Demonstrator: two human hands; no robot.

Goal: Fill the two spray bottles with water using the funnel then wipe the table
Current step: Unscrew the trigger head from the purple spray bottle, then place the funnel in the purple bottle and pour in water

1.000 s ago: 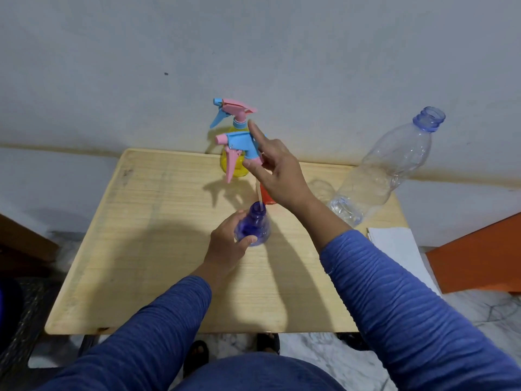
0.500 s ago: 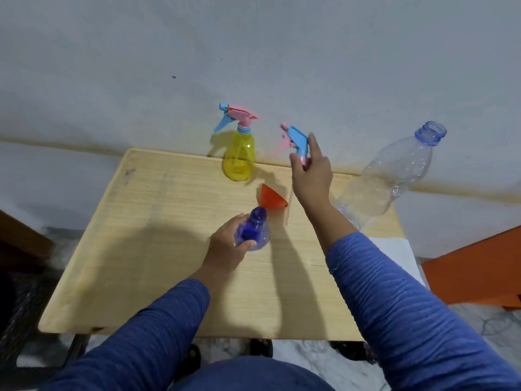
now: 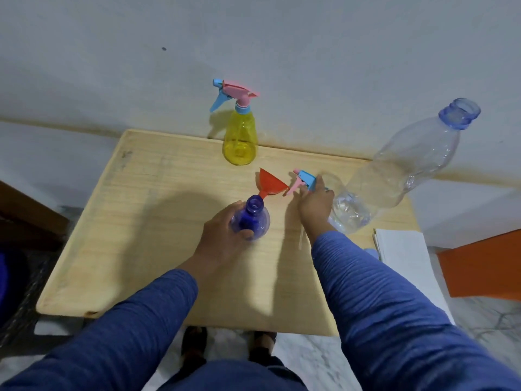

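My left hand [image 3: 222,231] grips a blue spray bottle [image 3: 251,218] that stands open-necked at the middle of the wooden table [image 3: 141,221]. Just behind it lies a red funnel [image 3: 270,183] on its side. My right hand [image 3: 314,203] holds the bottle's blue-and-pink spray head [image 3: 303,179] low at the table surface, right of the funnel; its thin tube trails under my wrist. A yellow spray bottle [image 3: 240,136] with its head on stands at the table's back edge.
A large clear water bottle [image 3: 400,170] with an open blue neck stands at the table's right side, close beside my right hand. White folded paper or cloth [image 3: 403,255] lies off the right edge. An orange surface [image 3: 485,266] is further right. The wall is directly behind.
My right hand has lifted the spray head out of the blue bottle, carried it to the right and lowered it to the table beside the funnel. My left hand has stayed on the bottle.
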